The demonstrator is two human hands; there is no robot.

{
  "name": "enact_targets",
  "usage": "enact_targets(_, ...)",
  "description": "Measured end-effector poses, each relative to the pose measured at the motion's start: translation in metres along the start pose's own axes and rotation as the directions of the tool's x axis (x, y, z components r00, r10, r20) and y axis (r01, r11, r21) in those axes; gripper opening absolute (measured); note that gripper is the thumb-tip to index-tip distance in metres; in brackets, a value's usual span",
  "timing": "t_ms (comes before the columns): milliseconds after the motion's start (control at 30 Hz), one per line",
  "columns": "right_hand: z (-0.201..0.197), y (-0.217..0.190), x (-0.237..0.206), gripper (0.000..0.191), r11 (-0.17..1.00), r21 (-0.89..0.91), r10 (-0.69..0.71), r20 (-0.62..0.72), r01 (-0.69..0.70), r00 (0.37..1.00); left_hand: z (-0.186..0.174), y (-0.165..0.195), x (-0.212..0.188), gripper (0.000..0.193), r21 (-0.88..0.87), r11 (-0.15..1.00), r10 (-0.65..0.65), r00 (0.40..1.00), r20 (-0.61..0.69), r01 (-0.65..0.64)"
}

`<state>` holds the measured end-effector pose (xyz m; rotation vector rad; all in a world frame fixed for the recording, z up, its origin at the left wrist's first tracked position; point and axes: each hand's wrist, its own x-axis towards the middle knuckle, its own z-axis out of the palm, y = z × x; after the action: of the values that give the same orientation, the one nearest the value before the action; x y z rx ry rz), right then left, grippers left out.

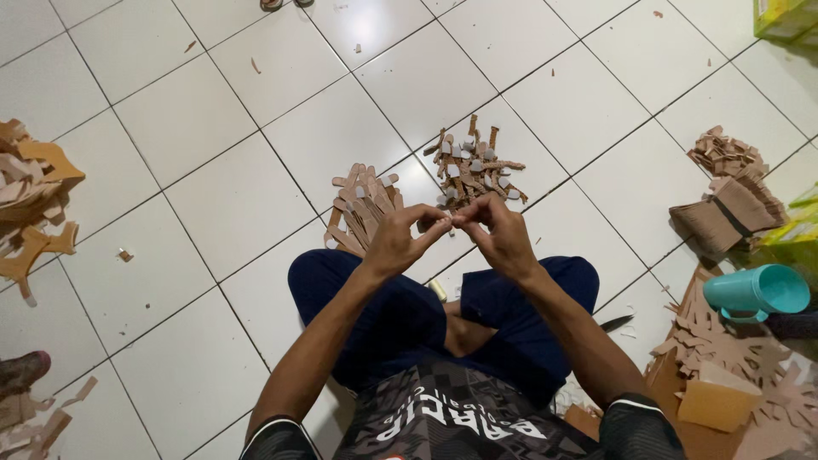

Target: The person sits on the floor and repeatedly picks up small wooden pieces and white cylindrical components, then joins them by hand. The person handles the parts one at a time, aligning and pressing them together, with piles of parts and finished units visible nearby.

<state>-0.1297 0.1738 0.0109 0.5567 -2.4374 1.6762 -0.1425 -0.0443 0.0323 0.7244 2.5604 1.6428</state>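
Two hands, left hand (396,243) and right hand (504,237), pinch a small strip (452,221) between their fingers.

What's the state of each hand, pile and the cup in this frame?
left hand: raised, fingertips pinching a small piece
right hand: raised, fingertips meeting the left's
left strip pile: loose heap on floor
right strip pile: loose heap, pale tabs showing
teal cup: lying on its side
folded brown stack: stacked, on floor
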Motion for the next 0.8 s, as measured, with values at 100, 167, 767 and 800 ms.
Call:
enact_targets(100,-0.008,0.002,0.000,0.015,0.976,-0.183,-0.102,0.075,0.114,0.992,-0.002,-0.005,-0.004,0.027,-0.215,0.962,-0.146,0.984,0.107,0.166)
enact_targets(167,-0.011,0.005,0.002,0.014,0.963,-0.226,-0.118,0.143,0.148,0.983,-0.004,-0.010,-0.005,0.028,-0.311,0.929,-0.162,0.976,0.144,0.200)
enact_targets(767,0.048,0.062,0.077,0.023,0.823,0.273,0.558,-0.226,-0.498,0.799,0.017,-0.096,-0.026,0.012,-0.639,0.716,-0.503,0.843,-0.191,0.282)
enact_targets(800,0.052,0.068,0.081,0.024,0.839,0.183,0.545,-0.270,-0.513,0.794,0.013,-0.102,-0.033,0.012,-0.632,0.718,-0.525,0.823,-0.217,0.292)
